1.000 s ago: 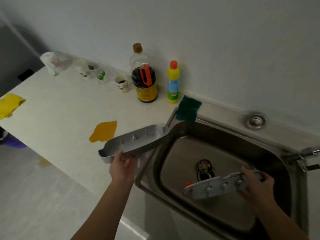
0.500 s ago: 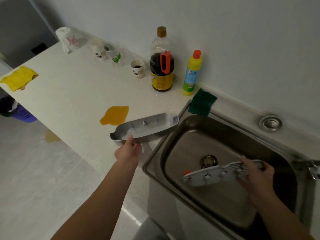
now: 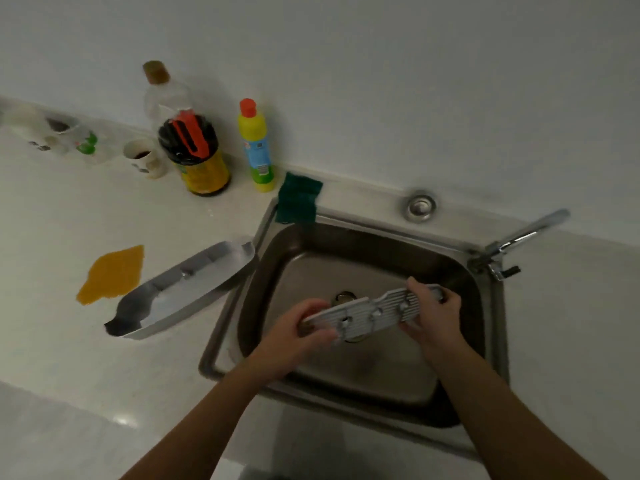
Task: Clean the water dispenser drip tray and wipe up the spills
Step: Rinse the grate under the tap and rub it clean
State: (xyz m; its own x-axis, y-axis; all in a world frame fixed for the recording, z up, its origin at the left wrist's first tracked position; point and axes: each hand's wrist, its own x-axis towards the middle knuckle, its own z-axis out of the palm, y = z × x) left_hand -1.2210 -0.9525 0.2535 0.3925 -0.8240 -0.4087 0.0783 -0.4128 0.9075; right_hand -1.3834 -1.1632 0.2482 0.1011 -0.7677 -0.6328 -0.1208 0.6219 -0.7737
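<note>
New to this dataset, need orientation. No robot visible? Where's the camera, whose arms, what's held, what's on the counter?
No robot here: a person works with bare hands, and one wide-angle camera on their head looks down at them, so there is a single view. The left hand and right hand each grip an end of a slotted grey plastic grille, held over the stainless steel sink. A long silver-grey tray basin lies on the pale counter beside the sink. Nearby are an orange-yellow spill, a green scouring pad on the sink's corner, a yellow bottle with a red cap, a large bottle of dark liquid and a small white cup.
</note>
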